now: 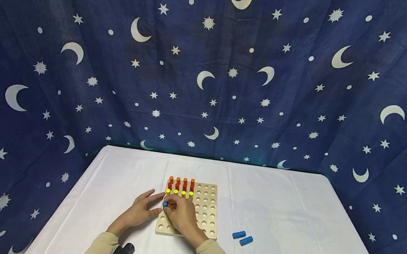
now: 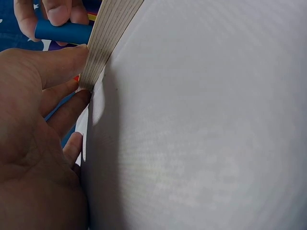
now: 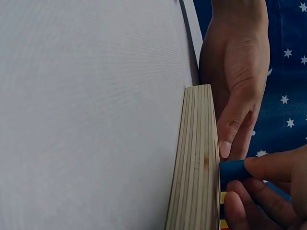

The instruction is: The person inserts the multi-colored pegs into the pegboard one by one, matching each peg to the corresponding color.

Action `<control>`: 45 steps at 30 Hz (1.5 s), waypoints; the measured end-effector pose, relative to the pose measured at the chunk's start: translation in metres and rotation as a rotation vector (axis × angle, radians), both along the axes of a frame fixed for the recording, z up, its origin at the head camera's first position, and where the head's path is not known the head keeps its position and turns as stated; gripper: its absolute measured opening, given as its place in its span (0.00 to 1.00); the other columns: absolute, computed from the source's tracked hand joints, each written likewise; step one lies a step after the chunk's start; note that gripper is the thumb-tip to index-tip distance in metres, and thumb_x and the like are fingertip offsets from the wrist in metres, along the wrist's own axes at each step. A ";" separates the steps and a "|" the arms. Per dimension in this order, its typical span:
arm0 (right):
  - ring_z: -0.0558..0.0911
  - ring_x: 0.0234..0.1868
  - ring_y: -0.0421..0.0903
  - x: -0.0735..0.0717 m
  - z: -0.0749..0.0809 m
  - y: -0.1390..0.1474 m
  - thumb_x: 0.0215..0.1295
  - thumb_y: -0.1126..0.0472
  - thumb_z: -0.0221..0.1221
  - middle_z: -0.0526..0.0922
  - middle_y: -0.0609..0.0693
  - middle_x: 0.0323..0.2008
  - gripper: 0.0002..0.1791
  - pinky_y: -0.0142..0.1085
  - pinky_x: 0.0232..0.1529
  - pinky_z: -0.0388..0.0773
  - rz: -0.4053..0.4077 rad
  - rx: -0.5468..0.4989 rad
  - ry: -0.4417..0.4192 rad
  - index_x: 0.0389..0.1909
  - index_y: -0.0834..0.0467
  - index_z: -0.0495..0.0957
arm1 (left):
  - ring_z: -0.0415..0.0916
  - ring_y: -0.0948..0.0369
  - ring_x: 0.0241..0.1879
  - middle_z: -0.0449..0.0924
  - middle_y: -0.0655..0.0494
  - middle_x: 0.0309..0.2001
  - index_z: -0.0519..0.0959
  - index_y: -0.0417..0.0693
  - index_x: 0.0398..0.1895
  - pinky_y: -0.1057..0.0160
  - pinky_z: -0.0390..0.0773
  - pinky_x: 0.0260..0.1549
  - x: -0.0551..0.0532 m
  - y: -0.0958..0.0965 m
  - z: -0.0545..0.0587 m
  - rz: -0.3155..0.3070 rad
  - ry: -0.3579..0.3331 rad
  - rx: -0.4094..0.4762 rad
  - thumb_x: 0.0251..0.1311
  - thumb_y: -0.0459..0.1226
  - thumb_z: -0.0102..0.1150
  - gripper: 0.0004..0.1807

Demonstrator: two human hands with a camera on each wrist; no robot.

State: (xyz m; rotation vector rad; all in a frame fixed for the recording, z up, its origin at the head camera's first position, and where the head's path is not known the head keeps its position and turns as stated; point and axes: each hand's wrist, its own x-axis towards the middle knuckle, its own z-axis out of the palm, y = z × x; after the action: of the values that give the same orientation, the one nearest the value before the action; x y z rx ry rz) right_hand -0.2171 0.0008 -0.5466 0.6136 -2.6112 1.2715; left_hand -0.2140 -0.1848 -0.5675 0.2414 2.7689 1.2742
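My right hand [image 1: 182, 215] pinches a blue peg [image 1: 164, 204] between thumb and fingers at the left column of a wooden pegboard [image 1: 186, 236]. In the left wrist view, the peg [image 2: 62, 31] stands straight out from the board's face, its end right at the surface. My left hand [image 1: 140, 210] lies at the board's left side, fingers extended and fingertips touching the edge. Just behind my right hand is a row of yellow pegs [image 1: 175, 192]. Red pegs [image 1: 177, 186] and orange pegs [image 1: 185, 180] stand in rows farther back. My right hand hides part of the board.
Two loose blue pegs, a nearer one [image 1: 246, 241] and a farther one [image 1: 238, 234], lie on the white tablecloth [image 1: 283, 226] right of the board. Bare holes fill the board's right side. A dark blue curtain [image 1: 183, 53] with moons and stars hangs behind the table.
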 end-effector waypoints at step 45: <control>0.84 0.39 0.40 0.015 0.064 0.063 0.61 0.65 0.66 0.88 0.48 0.37 0.07 0.28 0.37 0.82 0.052 -0.170 -0.073 0.40 0.55 0.84 | 0.51 0.34 0.73 0.57 0.36 0.74 0.73 0.56 0.67 0.27 0.50 0.67 0.001 0.001 0.003 0.013 -0.034 -0.030 0.60 0.43 0.66 0.30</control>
State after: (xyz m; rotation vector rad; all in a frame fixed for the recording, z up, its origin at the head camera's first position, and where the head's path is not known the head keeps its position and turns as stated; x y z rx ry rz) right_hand -0.2023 0.0642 -0.4822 0.6195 -2.5230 1.5398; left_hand -0.2130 -0.1840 -0.5644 0.1982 2.7626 1.2273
